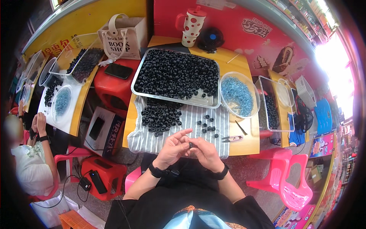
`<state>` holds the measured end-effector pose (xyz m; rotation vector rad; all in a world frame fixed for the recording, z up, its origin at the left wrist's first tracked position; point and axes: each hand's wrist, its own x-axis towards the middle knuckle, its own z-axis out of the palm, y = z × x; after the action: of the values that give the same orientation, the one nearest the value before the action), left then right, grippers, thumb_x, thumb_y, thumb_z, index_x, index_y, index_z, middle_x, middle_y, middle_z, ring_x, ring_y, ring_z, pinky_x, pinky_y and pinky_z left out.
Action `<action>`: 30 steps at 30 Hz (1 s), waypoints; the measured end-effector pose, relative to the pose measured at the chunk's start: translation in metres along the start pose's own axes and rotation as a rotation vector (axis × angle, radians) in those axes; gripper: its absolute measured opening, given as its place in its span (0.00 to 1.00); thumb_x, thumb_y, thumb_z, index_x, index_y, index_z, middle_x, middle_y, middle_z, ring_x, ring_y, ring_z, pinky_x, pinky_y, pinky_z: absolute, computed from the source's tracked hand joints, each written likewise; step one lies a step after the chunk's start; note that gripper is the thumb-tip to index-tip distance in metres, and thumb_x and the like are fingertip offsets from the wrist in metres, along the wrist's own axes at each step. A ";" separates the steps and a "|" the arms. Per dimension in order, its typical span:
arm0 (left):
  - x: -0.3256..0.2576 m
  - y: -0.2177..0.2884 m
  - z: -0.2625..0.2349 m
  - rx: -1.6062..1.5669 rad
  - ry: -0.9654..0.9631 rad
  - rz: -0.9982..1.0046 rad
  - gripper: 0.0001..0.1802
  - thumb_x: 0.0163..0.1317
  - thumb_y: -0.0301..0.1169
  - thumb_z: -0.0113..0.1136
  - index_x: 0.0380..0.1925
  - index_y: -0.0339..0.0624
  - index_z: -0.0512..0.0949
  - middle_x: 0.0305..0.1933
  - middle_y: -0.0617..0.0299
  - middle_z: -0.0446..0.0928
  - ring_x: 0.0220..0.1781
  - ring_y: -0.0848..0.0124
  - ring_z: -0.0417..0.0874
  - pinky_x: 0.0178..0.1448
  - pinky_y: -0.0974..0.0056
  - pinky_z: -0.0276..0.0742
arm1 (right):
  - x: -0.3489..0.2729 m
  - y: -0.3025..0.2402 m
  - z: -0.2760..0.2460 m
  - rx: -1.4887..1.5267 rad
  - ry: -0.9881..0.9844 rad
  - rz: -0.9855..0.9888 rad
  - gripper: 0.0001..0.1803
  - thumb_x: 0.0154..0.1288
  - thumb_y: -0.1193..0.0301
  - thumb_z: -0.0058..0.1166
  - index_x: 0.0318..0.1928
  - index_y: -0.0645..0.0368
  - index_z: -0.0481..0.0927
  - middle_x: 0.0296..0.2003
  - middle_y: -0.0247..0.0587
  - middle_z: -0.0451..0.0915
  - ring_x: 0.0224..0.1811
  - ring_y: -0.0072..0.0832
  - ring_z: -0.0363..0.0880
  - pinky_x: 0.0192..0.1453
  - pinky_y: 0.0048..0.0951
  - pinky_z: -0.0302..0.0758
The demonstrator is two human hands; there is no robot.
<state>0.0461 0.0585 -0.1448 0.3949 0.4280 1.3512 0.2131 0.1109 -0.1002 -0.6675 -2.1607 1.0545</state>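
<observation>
My left hand (173, 147) and my right hand (206, 152) meet fingertip to fingertip above my lap, at the near edge of a grey striped cloth (187, 135). Between the fingertips sits one black bead (190, 145), pinched by both hands. A heap of black beads (160, 116) lies on the cloth just ahead, with a few loose beads (207, 125) to its right. Behind them a metal tray (202, 101) is full of black beads. A clear bowl of small blue beads (237, 93) stands to the right of the tray.
Small snips (232, 138) and a thin dark needle-like tool (240, 128) lie on the yellow table at right. A spotted mug (192, 23) and small fan (210, 39) stand at the back. Another person (30, 152) works at the left table. Pink stools (286, 179) stand right.
</observation>
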 end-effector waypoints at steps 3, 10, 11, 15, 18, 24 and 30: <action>0.001 -0.001 -0.002 0.012 -0.003 -0.038 0.30 0.63 0.21 0.60 0.65 0.34 0.63 0.40 0.61 0.78 0.34 0.75 0.81 0.36 0.72 0.79 | -0.002 -0.001 0.004 0.161 0.003 0.004 0.24 0.60 0.83 0.54 0.58 0.60 0.74 0.38 0.45 0.81 0.35 0.36 0.84 0.37 0.31 0.79; -0.001 -0.003 -0.010 -0.009 -0.013 0.004 0.30 0.62 0.23 0.61 0.65 0.34 0.64 0.40 0.58 0.79 0.33 0.72 0.81 0.35 0.72 0.79 | 0.006 0.007 0.010 0.109 0.038 -0.092 0.18 0.58 0.87 0.50 0.49 0.63 0.77 0.31 0.43 0.81 0.30 0.33 0.84 0.33 0.29 0.80; 0.003 -0.003 -0.009 -0.009 -0.036 -0.004 0.30 0.63 0.23 0.60 0.64 0.34 0.64 0.40 0.58 0.79 0.33 0.72 0.82 0.35 0.71 0.80 | 0.007 0.006 0.006 0.124 0.040 -0.069 0.17 0.58 0.86 0.51 0.48 0.62 0.78 0.30 0.43 0.81 0.29 0.33 0.84 0.33 0.29 0.79; -0.001 -0.001 -0.005 0.036 -0.013 -0.053 0.27 0.64 0.23 0.59 0.63 0.34 0.66 0.44 0.54 0.80 0.38 0.69 0.84 0.40 0.68 0.82 | 0.003 0.001 -0.001 0.190 0.028 0.038 0.12 0.62 0.79 0.55 0.47 0.62 0.78 0.27 0.41 0.81 0.27 0.31 0.83 0.30 0.29 0.77; 0.003 0.000 0.006 0.054 0.007 -0.038 0.25 0.65 0.23 0.57 0.62 0.32 0.67 0.47 0.50 0.80 0.42 0.64 0.84 0.45 0.66 0.82 | -0.017 0.008 -0.052 -0.250 0.222 0.027 0.10 0.59 0.79 0.59 0.42 0.63 0.78 0.33 0.44 0.83 0.33 0.34 0.84 0.36 0.30 0.78; 0.003 -0.004 -0.007 0.059 -0.071 0.005 0.20 0.67 0.25 0.56 0.58 0.30 0.71 0.49 0.47 0.79 0.45 0.61 0.84 0.49 0.65 0.80 | -0.014 0.011 -0.212 -0.691 0.822 0.343 0.12 0.62 0.76 0.58 0.46 0.65 0.77 0.30 0.44 0.77 0.28 0.29 0.76 0.33 0.30 0.73; 0.003 -0.005 -0.005 0.053 -0.050 0.019 0.18 0.67 0.24 0.55 0.55 0.29 0.72 0.47 0.48 0.80 0.45 0.62 0.84 0.47 0.66 0.80 | -0.017 0.019 -0.138 -0.439 0.494 0.202 0.08 0.58 0.80 0.59 0.39 0.62 0.79 0.32 0.39 0.78 0.29 0.27 0.77 0.32 0.27 0.73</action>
<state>0.0483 0.0609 -0.1523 0.4770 0.4200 1.3478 0.3281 0.1784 -0.0552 -1.2255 -1.9117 0.4309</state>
